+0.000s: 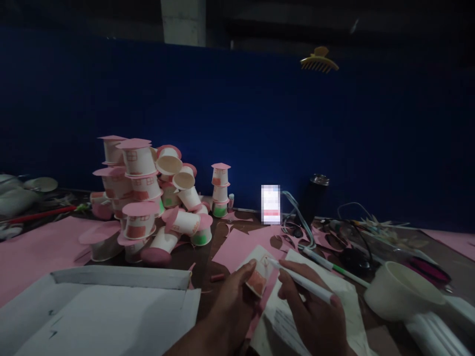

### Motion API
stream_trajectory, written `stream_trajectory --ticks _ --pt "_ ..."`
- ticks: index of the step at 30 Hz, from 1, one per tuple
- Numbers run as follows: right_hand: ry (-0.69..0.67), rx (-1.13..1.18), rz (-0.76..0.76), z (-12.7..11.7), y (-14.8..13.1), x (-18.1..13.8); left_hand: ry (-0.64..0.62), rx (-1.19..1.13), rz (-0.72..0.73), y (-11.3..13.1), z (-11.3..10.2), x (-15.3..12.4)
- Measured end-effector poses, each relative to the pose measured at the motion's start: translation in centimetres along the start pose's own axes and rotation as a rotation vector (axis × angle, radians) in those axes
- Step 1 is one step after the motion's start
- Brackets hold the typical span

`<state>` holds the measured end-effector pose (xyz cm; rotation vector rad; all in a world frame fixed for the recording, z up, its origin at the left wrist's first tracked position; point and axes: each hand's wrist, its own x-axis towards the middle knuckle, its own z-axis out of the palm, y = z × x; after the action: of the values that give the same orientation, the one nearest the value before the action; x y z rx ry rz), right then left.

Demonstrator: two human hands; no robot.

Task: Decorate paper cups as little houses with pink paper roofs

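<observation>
My left hand [233, 301] is closed around a small white paper cup [259, 277], tilted, with a reddish patch coloured on its side. In my right hand [311, 311] is a white marker pen [306, 282], its tip at the cup's wall near some thin red lines. Below both hands lie white paper sheets [347, 296] and pink paper [237, 247]. A short red crayon-like stick [217, 278] rests on the table left of the cup. To the left stand stacked paper cups [139, 160] with pink paper discs on top and drawn windows.
An open white box [111, 311] fills the front left. A lit phone [270, 203] and a black bottle [315, 198] stand at the back. A white round container [403, 291] sits at right, beside a green-and-white pen [336, 267]. A yellow hair claw [319, 60] hangs on the blue partition.
</observation>
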<state>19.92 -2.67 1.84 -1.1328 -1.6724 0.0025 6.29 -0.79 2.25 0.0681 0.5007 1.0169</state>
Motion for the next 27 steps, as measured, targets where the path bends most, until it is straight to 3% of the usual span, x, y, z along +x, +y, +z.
stream_trajectory --ticks 8,27 --pt "-0.042 0.013 -0.006 0.11 0.13 -0.22 0.098 0.052 0.055 -0.04 0.68 -0.46" --pt "-0.050 0.054 0.014 0.19 0.21 -0.22 -0.010 0.049 0.036 -0.14 -0.21 0.25"
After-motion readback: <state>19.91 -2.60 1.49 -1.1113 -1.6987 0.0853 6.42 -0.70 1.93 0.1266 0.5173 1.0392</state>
